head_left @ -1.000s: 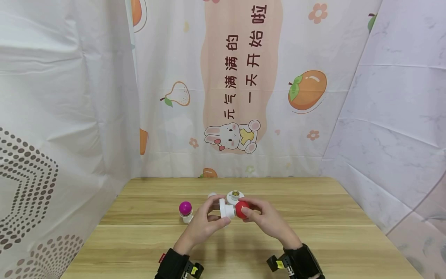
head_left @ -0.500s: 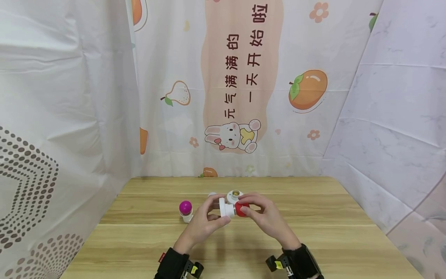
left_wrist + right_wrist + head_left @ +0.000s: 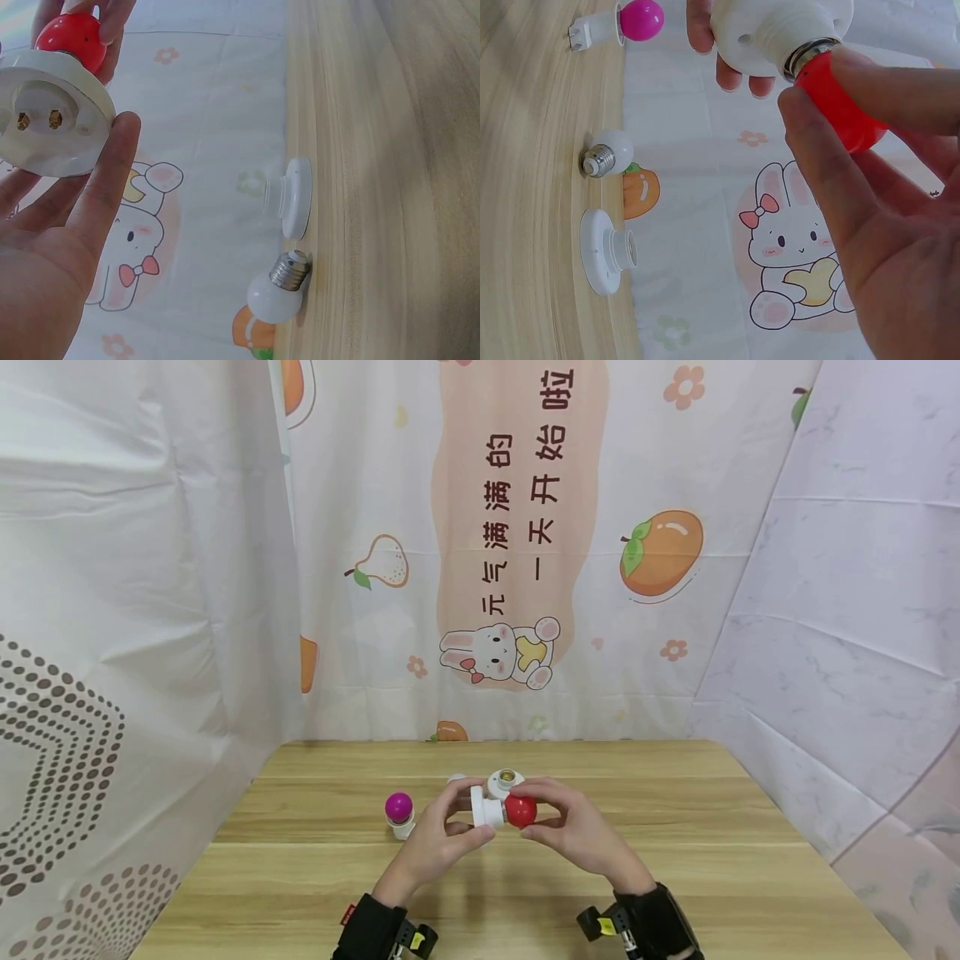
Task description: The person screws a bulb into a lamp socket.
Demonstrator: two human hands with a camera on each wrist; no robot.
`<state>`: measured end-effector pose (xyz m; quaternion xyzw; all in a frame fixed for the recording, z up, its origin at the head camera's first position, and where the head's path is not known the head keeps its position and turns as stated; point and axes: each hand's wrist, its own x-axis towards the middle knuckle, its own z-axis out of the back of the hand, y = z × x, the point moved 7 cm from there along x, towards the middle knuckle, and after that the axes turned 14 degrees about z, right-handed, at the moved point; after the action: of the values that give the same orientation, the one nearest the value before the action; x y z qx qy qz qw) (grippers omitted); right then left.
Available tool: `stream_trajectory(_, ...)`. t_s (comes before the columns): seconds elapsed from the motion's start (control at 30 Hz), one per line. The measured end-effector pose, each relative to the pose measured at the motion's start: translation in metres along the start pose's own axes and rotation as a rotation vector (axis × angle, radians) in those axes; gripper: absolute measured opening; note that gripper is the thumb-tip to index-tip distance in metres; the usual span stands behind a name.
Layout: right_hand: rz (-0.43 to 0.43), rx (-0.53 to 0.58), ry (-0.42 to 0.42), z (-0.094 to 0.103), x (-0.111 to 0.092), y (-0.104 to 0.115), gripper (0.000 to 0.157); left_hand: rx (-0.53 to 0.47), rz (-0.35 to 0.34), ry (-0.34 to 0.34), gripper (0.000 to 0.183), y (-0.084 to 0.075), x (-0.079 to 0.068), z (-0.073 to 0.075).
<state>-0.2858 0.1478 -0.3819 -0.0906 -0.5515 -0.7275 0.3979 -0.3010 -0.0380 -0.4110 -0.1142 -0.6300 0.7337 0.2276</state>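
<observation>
My left hand grips a white lamp holder by its round base, raised above the table. The back of the base, with two brass contacts, faces the left wrist view. A red light bulb sits in the holder's mouth, pointing right. Part of its metal screw collar shows between glass and holder. My right hand pinches the red bulb, fingers on its upper side and thumb at its lower edge in the head view.
A magenta bulb stands in a white holder at the left of the wooden table. Behind my hands are another white lamp holder with an open socket and a loose white bulb. A printed curtain hangs behind.
The right thumb has slid from the front of the red bulb down to its lower edge, so more of the bulb shows. The left hand and the lamp holder stay nearly in place.
</observation>
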Motion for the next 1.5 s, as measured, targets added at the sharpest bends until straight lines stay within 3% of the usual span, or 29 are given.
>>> stream_trajectory(1.23,-0.124,-0.095,0.015,0.0013,-0.0013,-0.0062,0.049,0.006,0.02,0.004,0.057,0.0001,0.0016,0.0007)
stream_trajectory(1.5,-0.167,-0.024,0.015,-0.0016,-0.0025,-0.0079,0.046,-0.002,0.011,0.006,0.057,0.0,0.0016,0.0002)
